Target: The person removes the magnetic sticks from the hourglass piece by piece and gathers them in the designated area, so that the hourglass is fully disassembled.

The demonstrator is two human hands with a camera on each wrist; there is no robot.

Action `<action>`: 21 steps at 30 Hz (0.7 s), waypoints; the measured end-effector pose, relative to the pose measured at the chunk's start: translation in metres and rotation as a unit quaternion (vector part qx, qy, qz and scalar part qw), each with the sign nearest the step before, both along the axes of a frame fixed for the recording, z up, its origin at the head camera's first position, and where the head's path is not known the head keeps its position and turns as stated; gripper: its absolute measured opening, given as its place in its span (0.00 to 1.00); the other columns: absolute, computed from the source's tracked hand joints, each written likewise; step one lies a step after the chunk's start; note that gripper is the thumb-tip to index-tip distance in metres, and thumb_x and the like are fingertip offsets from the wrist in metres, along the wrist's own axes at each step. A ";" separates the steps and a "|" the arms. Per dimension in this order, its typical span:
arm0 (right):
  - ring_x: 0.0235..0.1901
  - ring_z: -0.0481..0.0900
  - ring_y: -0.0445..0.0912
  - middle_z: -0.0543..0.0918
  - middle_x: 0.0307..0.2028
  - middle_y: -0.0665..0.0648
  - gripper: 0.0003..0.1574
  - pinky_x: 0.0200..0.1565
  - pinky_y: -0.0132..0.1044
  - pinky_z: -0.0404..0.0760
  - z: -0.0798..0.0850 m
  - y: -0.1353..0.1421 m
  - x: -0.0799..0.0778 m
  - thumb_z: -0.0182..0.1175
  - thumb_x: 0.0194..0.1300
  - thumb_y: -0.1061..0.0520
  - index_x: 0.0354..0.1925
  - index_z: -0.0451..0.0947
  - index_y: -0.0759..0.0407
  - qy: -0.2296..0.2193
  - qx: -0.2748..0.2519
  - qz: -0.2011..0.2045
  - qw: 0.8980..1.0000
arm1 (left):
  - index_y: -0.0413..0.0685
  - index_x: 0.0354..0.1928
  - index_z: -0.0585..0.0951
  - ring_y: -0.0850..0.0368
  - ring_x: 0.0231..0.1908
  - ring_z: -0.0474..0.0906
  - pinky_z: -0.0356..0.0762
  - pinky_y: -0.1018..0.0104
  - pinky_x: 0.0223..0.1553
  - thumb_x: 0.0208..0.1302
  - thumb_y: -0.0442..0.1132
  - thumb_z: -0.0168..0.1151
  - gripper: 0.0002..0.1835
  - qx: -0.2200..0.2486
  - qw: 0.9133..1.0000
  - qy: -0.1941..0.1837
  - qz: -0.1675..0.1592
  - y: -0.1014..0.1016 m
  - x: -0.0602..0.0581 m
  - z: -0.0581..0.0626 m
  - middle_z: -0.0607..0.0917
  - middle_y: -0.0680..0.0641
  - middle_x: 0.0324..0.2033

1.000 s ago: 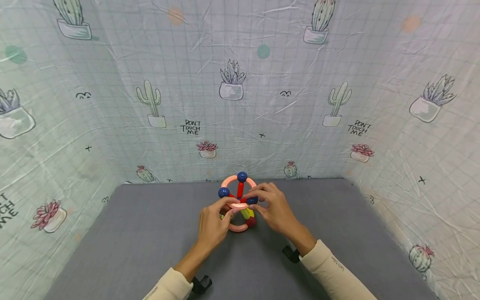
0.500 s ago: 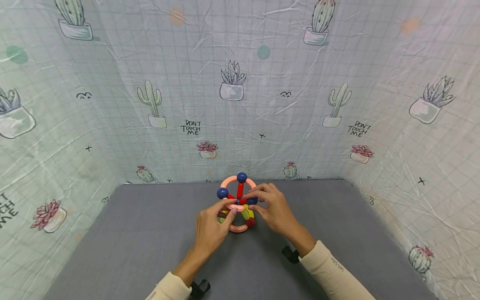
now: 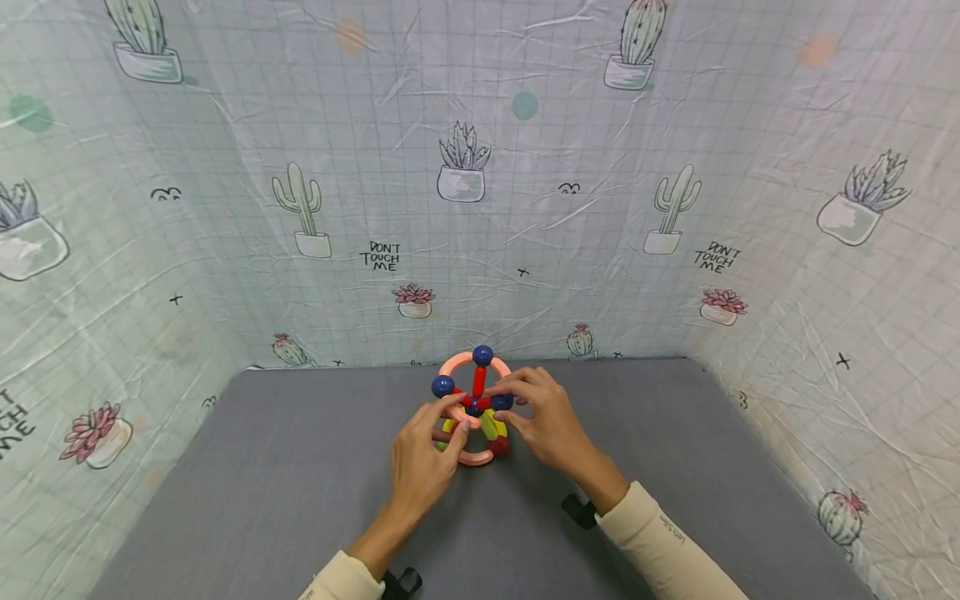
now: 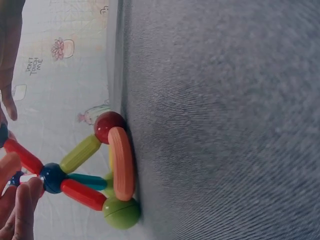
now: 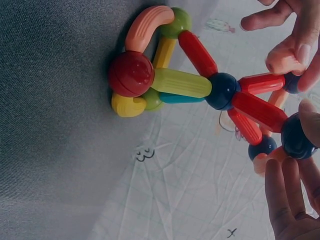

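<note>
A magnetic stick-and-ball model stands on the table, with red sticks [image 5: 260, 111] spreading upward from a central blue ball [image 5: 223, 91]. Its base has a dark red ball [image 5: 131, 74], a green ball [image 4: 121, 213] and curved peach and yellow sticks. My left hand [image 3: 423, 450] pinches a curved peach stick [image 3: 465, 418] between thumb and fingers at the front of the upper ring. My right hand [image 3: 551, 417] grips the right upper blue ball [image 5: 296, 137], thumb on one side and fingers on the other. Two more upper blue balls show at the back [image 3: 482, 356] and left [image 3: 442, 386].
Grey cloth covers the table [image 3: 300, 483]. Behind it and at both sides hangs a cactus-print sheet [image 3: 525, 225]. Black straps [image 3: 579, 510] sit at both wrists, below the cream sleeves [image 3: 637, 517].
My left hand has shifted slightly left with the curved peach stick, whose right end now tilts lower and sits farther from the right blue ball. My right hand stays nearly still on its ball.
</note>
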State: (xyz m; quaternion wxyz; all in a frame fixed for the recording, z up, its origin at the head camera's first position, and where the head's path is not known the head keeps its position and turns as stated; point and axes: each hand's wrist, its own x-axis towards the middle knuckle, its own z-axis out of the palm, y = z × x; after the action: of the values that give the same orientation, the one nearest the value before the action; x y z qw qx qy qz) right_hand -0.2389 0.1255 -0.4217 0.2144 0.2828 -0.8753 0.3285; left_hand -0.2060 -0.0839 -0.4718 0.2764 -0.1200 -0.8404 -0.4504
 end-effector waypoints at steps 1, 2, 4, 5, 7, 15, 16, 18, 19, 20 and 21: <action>0.45 0.79 0.46 0.86 0.46 0.47 0.24 0.44 0.35 0.85 0.000 0.000 0.000 0.81 0.56 0.61 0.51 0.91 0.47 -0.001 -0.001 0.000 1.000 | 0.55 0.64 0.84 0.60 0.33 0.88 0.87 0.68 0.34 0.67 0.42 0.75 0.23 0.007 1.000 -0.003 -0.001 0.000 0.000 -0.001 0.89 0.50 0.43; 0.45 0.79 0.46 0.86 0.46 0.47 0.24 0.45 0.35 0.85 0.000 0.000 0.000 0.81 0.56 0.61 0.51 0.91 0.47 -0.002 -0.002 0.000 1.000 | 0.55 0.64 0.82 0.61 0.32 0.88 0.87 0.66 0.34 0.67 0.42 0.76 0.25 0.015 1.000 -0.006 -0.001 0.000 0.000 -0.001 0.89 0.50 0.43; 0.45 0.78 0.45 0.86 0.46 0.47 0.23 0.45 0.35 0.85 0.000 0.000 0.000 0.81 0.56 0.61 0.51 0.91 0.47 -0.003 -0.003 0.000 1.000 | 0.54 0.65 0.79 0.62 0.30 0.87 0.88 0.64 0.33 0.66 0.40 0.77 0.27 0.028 1.000 -0.013 0.000 0.000 0.000 -0.002 0.89 0.50 0.43; 0.45 0.78 0.44 0.86 0.46 0.47 0.23 0.45 0.35 0.85 0.001 0.000 0.000 0.81 0.56 0.61 0.51 0.91 0.47 -0.004 -0.003 -0.001 1.000 | 0.53 0.65 0.77 0.63 0.30 0.87 0.88 0.63 0.33 0.65 0.40 0.77 0.28 0.035 0.999 -0.016 0.001 0.000 0.000 -0.002 0.89 0.49 0.43; 0.45 0.78 0.43 0.86 0.46 0.47 0.23 0.45 0.35 0.85 0.001 0.000 0.000 0.81 0.57 0.61 0.51 0.91 0.47 -0.005 -0.003 -0.002 1.000 | 0.52 0.65 0.75 0.65 0.27 0.85 0.88 0.62 0.32 0.64 0.39 0.78 0.29 0.044 0.999 -0.021 0.002 0.000 0.000 -0.002 0.89 0.49 0.42; 0.44 0.78 0.43 0.86 0.46 0.46 0.24 0.45 0.35 0.85 0.000 -0.001 -0.001 0.81 0.56 0.61 0.51 0.91 0.47 -0.005 -0.005 -0.005 1.000 | 0.49 0.64 0.75 0.67 0.26 0.84 0.88 0.62 0.31 0.62 0.35 0.78 0.30 0.073 0.997 -0.004 0.003 0.000 0.000 -0.003 0.88 0.49 0.40; 0.44 0.78 0.43 0.86 0.46 0.46 0.24 0.45 0.35 0.85 0.000 -0.001 -0.001 0.81 0.56 0.61 0.51 0.91 0.47 -0.005 -0.005 -0.006 1.000 | 0.49 0.63 0.76 0.67 0.26 0.84 0.88 0.62 0.31 0.62 0.35 0.77 0.29 0.075 0.997 -0.002 0.003 0.000 0.000 -0.002 0.88 0.48 0.40; 0.44 0.77 0.43 0.86 0.46 0.46 0.24 0.44 0.35 0.85 0.000 -0.001 -0.001 0.81 0.56 0.61 0.51 0.91 0.47 -0.006 -0.005 -0.008 1.000 | 0.49 0.63 0.76 0.67 0.25 0.84 0.87 0.64 0.30 0.62 0.34 0.77 0.29 0.077 0.997 0.002 0.003 -0.001 0.000 -0.001 0.88 0.48 0.39; 0.44 0.77 0.43 0.86 0.46 0.46 0.24 0.44 0.35 0.85 0.000 -0.001 0.000 0.82 0.56 0.61 0.51 0.91 0.47 -0.006 -0.005 -0.008 1.000 | 0.49 0.63 0.77 0.67 0.25 0.83 0.86 0.65 0.29 0.61 0.34 0.76 0.28 0.078 0.997 0.002 0.002 -0.002 0.000 0.000 0.88 0.48 0.39; 0.44 0.77 0.43 0.86 0.46 0.46 0.24 0.44 0.35 0.85 0.000 -0.001 0.000 0.82 0.56 0.61 0.51 0.91 0.47 -0.006 -0.004 -0.008 1.000 | 0.49 0.62 0.77 0.67 0.24 0.83 0.86 0.66 0.28 0.61 0.33 0.76 0.28 0.078 0.997 0.002 0.001 -0.003 0.001 0.000 0.88 0.48 0.38; 0.44 0.77 0.43 0.86 0.46 0.46 0.24 0.44 0.36 0.85 0.000 -0.001 0.000 0.81 0.56 0.61 0.51 0.91 0.47 -0.006 -0.004 -0.008 1.000 | 0.49 0.62 0.77 0.67 0.24 0.83 0.85 0.67 0.28 0.60 0.32 0.76 0.28 0.079 0.997 0.002 0.000 -0.004 0.001 0.001 0.88 0.48 0.38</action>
State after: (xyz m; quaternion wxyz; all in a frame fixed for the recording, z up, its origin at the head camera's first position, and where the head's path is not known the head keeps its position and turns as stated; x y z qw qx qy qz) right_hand -0.2393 0.1250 -0.4215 0.2134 0.2732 -0.8773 0.3321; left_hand -0.2051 -0.0874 -0.4708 0.2870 -0.0985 -0.8017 -0.5150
